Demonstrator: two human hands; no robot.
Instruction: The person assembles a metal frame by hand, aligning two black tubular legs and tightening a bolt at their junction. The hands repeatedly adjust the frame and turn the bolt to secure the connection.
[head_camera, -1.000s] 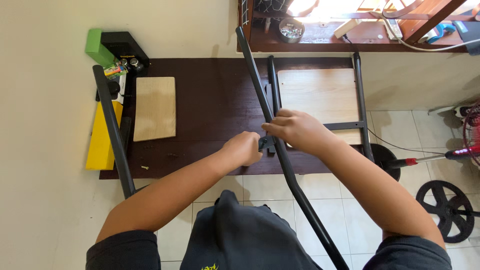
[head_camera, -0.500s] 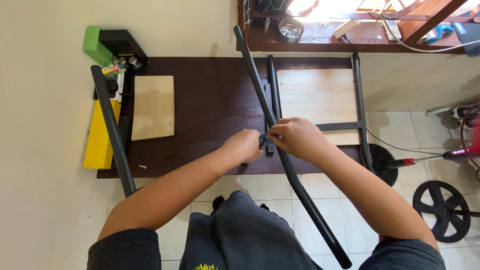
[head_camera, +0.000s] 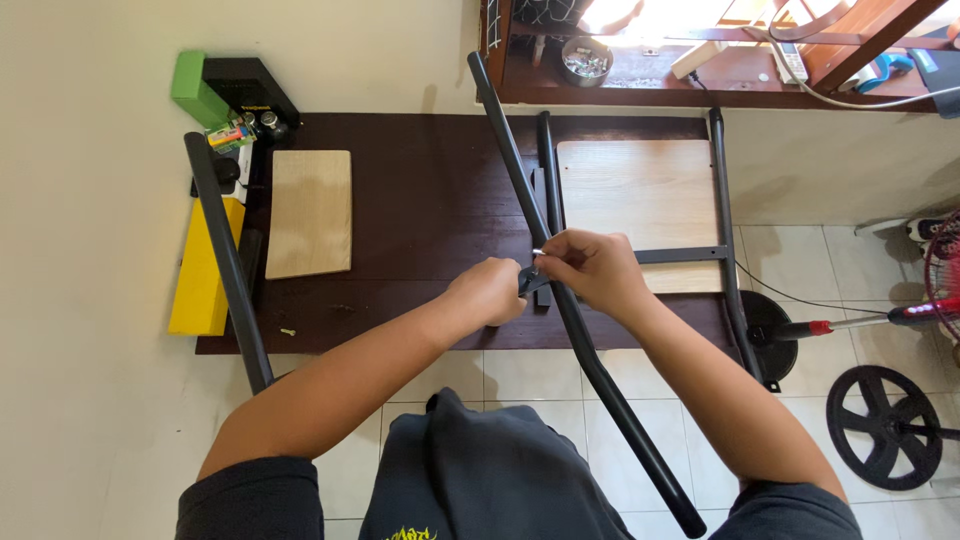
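Tube, black metal, long, with a bend partway along: lies slantwise between the two hands, one end running up and away from them over the dark brown worktop, the other end passing down beside the right forearm, past the worktop's near edge and over the tiled floor. Right hand: curled over the tube, fingers pinching a small silvery fastener at the point where both hands meet. Left hand: clenched, just beside the right hand, against a small dark fitting on the tube; what it grips inside the fist cannot be told.

Frame, black metal, carrying a light wood panel: flat on the worktop, directly beyond the right hand, with a crossbar running out to that hand's right.

Board, light wood, smaller: on the worktop, well to the left of the left hand. Tube, black, second: beyond that board, farther left, lying along the worktop's edge. Block, yellow: beside the second tube. Box, green, and black case: far left, at the worktop's back corner. Screw, small: loose on the worktop, left of the left forearm.

Fan, standing, with round black base: on the floor, right of the right arm.
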